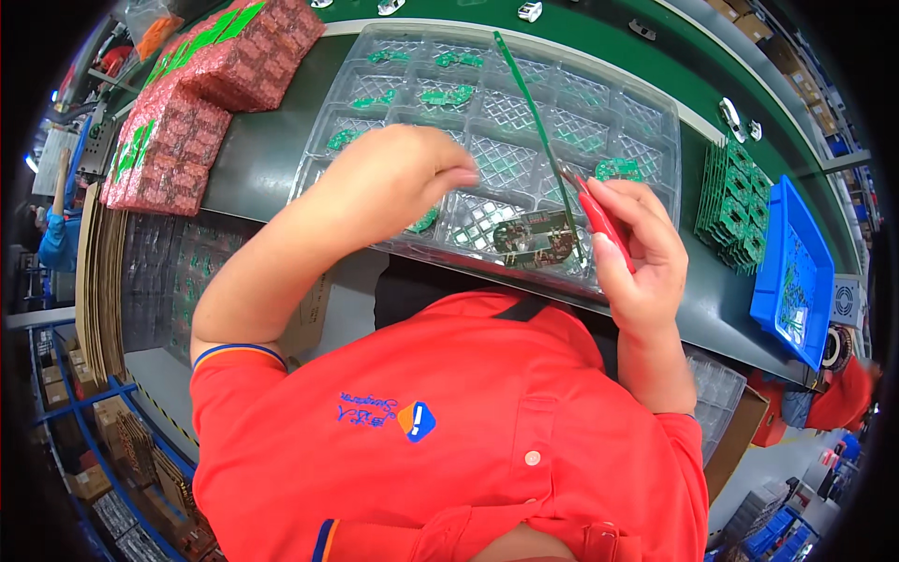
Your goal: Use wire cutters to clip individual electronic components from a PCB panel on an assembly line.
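In my right hand is a pair of red-handled cutters, with my fingers wrapped round the handles. The jaws meet a long, thin green circuit-board strip, which stands tilted over a clear plastic tray. A darker circuit board is by the strip's lower end, over the tray's near edge; I cannot tell whether the two are joined. My left hand hovers above the tray's near left part, fingers curled together; anything between them is hidden. Small green boards lie in several tray compartments.
Pink bubble-wrapped stacks with green boards stand at the left. To the right are a stack of green board panels and a blue bin with scraps inside. Beyond the tray, a green belt carries small white parts.
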Action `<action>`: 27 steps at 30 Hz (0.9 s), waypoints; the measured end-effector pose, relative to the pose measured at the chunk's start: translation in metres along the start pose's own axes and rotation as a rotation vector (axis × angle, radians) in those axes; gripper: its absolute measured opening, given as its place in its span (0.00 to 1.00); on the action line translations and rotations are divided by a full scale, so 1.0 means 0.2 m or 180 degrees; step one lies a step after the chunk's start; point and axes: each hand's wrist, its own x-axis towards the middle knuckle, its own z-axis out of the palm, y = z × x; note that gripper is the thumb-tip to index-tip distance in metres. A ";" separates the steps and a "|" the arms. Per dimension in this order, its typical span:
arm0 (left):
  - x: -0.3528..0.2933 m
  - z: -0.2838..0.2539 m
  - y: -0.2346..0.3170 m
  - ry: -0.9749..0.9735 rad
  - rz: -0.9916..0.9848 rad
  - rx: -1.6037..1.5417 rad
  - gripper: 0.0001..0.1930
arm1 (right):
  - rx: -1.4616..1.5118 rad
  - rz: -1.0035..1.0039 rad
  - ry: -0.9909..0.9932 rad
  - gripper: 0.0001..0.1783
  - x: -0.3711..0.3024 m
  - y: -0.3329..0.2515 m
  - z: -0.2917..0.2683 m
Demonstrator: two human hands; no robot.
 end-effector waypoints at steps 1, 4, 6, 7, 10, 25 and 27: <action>0.01 -0.02 0.07 0.0671 0.0269 -0.1027 0.10 | 0.0059 -0.0092 0.0163 0.21 0.01 0.00 0.01; 0.05 0.00 0.19 0.0163 0.0198 -0.1852 0.08 | 0.0009 -0.0186 0.0195 0.22 0.01 -0.02 0.01; 0.09 0.02 0.17 0.0376 0.0145 -0.2147 0.07 | -0.0196 -0.0081 0.0051 0.22 0.00 -0.07 -0.01; 0.12 0.02 0.17 0.0573 0.0069 -0.2453 0.07 | -0.0213 -0.0085 0.0080 0.22 -0.01 -0.06 -0.04; 0.20 0.02 0.13 0.0660 0.0520 -0.2447 0.05 | 0.0414 0.0108 -0.0019 0.19 -0.06 0.03 -0.11; 0.41 -0.03 0.34 0.0640 0.1147 -0.1380 0.06 | 0.0662 0.0299 0.0308 0.23 -0.16 0.06 -0.27; 0.42 -0.03 0.34 0.0741 0.1085 -0.1332 0.05 | 0.0560 0.0114 0.0260 0.24 -0.16 0.08 -0.29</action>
